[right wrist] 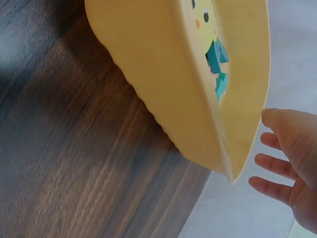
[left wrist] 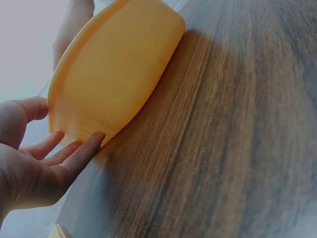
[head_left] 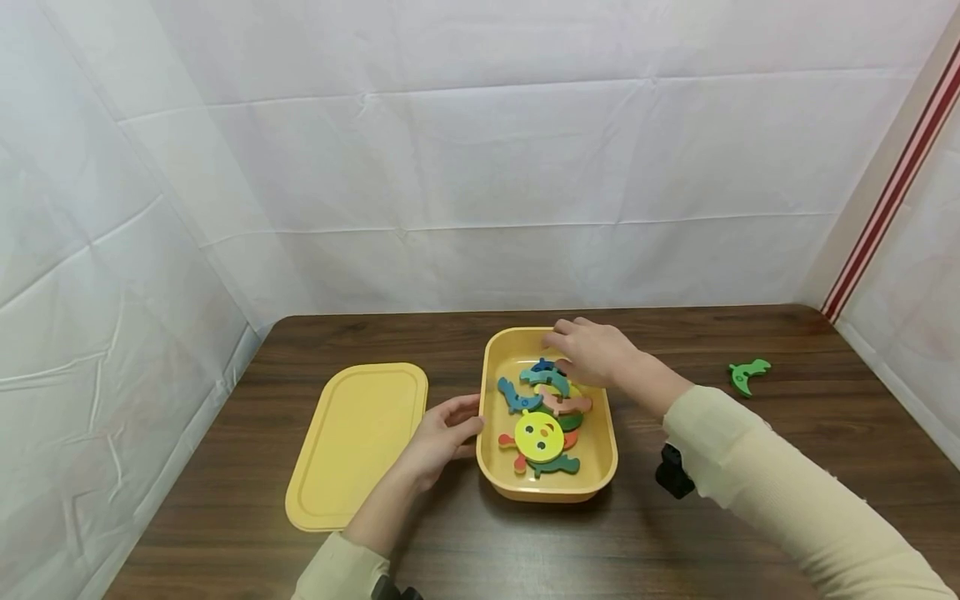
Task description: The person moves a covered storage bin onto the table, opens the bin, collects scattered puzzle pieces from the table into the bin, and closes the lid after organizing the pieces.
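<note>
A yellow plastic bin (head_left: 600, 467) stands on the table with several coloured wooden pieces inside. Among them lie a round yellow smiling-face piece (head_left: 538, 437) with two red knobs, a blue piece (head_left: 517, 397) and a pink piece (head_left: 566, 404). My left hand (head_left: 442, 433) is at the bin's left side; in the left wrist view its thumb meets the rim and its extended fingers touch the outer wall. Above the bin's back right corner is my right hand (head_left: 596, 354), its fingers spread and loosely bent. The right wrist view shows nothing held in it.
A flat yellow lid (head_left: 358, 446) lies left of the bin. Far to the right, a single green wooden piece (head_left: 747, 376) rests on the dark wooden table (head_left: 690, 550). White sheeting (head_left: 487, 167) hangs behind the table and at its sides.
</note>
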A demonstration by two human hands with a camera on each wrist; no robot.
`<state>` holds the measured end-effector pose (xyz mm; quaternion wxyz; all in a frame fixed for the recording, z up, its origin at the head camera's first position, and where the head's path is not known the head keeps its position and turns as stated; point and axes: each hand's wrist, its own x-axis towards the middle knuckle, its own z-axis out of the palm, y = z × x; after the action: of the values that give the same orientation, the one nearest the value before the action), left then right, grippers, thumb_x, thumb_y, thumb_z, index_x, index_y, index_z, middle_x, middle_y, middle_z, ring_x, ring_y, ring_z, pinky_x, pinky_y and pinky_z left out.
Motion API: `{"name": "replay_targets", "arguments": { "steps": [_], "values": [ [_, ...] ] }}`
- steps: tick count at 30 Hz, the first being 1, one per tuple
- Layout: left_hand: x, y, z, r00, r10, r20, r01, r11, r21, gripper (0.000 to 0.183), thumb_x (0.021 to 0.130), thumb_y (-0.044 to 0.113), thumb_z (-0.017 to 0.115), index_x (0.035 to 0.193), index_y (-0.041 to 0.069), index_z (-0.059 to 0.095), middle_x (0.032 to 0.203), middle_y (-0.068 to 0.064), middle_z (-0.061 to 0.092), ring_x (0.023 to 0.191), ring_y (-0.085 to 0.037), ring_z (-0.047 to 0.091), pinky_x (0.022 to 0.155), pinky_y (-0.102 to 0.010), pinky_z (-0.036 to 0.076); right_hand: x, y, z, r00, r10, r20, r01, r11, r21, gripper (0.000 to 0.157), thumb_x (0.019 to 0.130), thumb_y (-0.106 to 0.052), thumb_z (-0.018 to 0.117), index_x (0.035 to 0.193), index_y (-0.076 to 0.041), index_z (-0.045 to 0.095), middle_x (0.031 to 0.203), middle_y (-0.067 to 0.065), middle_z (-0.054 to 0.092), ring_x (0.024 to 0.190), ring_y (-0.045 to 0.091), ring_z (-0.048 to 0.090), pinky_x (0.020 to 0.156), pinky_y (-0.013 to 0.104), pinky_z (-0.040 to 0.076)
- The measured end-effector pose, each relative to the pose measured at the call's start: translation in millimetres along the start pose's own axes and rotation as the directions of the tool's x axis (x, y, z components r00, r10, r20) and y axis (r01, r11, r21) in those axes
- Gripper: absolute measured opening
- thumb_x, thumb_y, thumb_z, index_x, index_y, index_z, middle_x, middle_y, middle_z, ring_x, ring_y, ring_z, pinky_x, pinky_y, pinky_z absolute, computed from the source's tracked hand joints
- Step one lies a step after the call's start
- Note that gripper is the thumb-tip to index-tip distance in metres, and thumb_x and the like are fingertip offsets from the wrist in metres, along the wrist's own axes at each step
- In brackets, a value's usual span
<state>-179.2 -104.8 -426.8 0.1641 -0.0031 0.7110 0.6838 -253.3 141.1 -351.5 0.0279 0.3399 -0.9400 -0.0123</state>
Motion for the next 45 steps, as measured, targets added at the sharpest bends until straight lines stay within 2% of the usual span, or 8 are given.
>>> {"name": "replay_targets", "arguments": {
  "steps": [6, 13, 18, 28, 38, 45],
  "values": [
    [-0.4, 0.1, -1.1, 1.0, -0.002, 0.0, 0.002, 1.0, -0.003, 0.045, 0.09, 0.012, 0.055, 0.132, 0.002, 0.045, 0.132, -0.021, 0.049, 0.108, -0.027, 0.058, 0.081, -0.038, 0.054, -2.4, 7.1, -3.2, 0.999, 0.032, 0.016, -0.032, 0.999, -0.006, 0.035, 0.087, -0.022, 0.063, 0.121, -0.016, 0.058, 0.116, 0.006, 0.056, 0.105, 0.025, 0.055, 0.084, 0.039, 0.052],
    [-0.8, 0.1, -1.0, 1.0, -0.004, 0.001, 0.004, 1.0, 0.002, 0.045, 0.09, 0.012, 0.055, 0.133, 0.001, 0.044, 0.132, -0.021, 0.048, 0.109, -0.027, 0.057, 0.082, -0.039, 0.054, -9.6, 15.7, -6.7, 0.999, 0.038, -0.027, -0.039, 0.999, -0.026, 0.034, 0.086, -0.022, 0.064, 0.119, -0.015, 0.059, 0.114, 0.007, 0.057, 0.105, 0.027, 0.056, 0.084, 0.042, 0.051],
    [-0.7, 0.0, -1.1, 1.0, -0.006, -0.001, 0.006, 1.0, 0.001, 0.045, 0.09, 0.012, 0.055, 0.133, 0.002, 0.045, 0.132, -0.021, 0.049, 0.109, -0.027, 0.057, 0.082, -0.039, 0.054, -13.6, 23.6, -7.0, 0.998, 0.057, -0.029, -0.058, 0.998, -0.029, 0.035, 0.086, -0.023, 0.064, 0.119, -0.015, 0.059, 0.117, 0.009, 0.057, 0.109, 0.028, 0.054, 0.086, 0.043, 0.05],
    [0.0, -0.3, -0.6, 1.0, -0.005, -0.002, 0.005, 1.0, 0.002, 0.045, 0.09, 0.012, 0.055, 0.132, 0.001, 0.045, 0.131, -0.021, 0.049, 0.108, -0.026, 0.058, 0.081, -0.038, 0.054, -24.7, 42.1, -8.6, 0.994, 0.033, -0.103, -0.036, 0.999, -0.024, 0.033, 0.085, -0.02, 0.066, 0.116, -0.013, 0.06, 0.112, 0.008, 0.059, 0.101, 0.029, 0.057, 0.079, 0.044, 0.052],
    [-0.6, 0.3, 0.5, 1.0, -0.006, 0.0, 0.006, 1.0, 0.001, 0.045, 0.09, 0.012, 0.056, 0.132, 0.002, 0.045, 0.132, -0.02, 0.049, 0.108, -0.026, 0.058, 0.082, -0.039, 0.054, -42.5, 63.6, -2.4, 0.994, 0.06, -0.087, -0.063, 0.998, -0.026, 0.035, 0.084, -0.02, 0.067, 0.117, -0.013, 0.06, 0.113, 0.01, 0.058, 0.1, 0.028, 0.057, 0.076, 0.043, 0.052],
    [-1.3, 1.8, 0.2, 1.0, -0.004, -0.013, 0.004, 1.0, 0.001, 0.045, 0.09, 0.011, 0.055, 0.132, 0.002, 0.045, 0.132, -0.02, 0.049, 0.108, -0.027, 0.058, 0.081, -0.039, 0.054, -59.2, 80.9, -1.5, 0.993, 0.076, -0.087, -0.08, 0.996, -0.044, 0.036, 0.083, -0.02, 0.068, 0.117, -0.011, 0.059, 0.112, 0.012, 0.058, 0.101, 0.032, 0.057, 0.079, 0.046, 0.051]
  ]
}}
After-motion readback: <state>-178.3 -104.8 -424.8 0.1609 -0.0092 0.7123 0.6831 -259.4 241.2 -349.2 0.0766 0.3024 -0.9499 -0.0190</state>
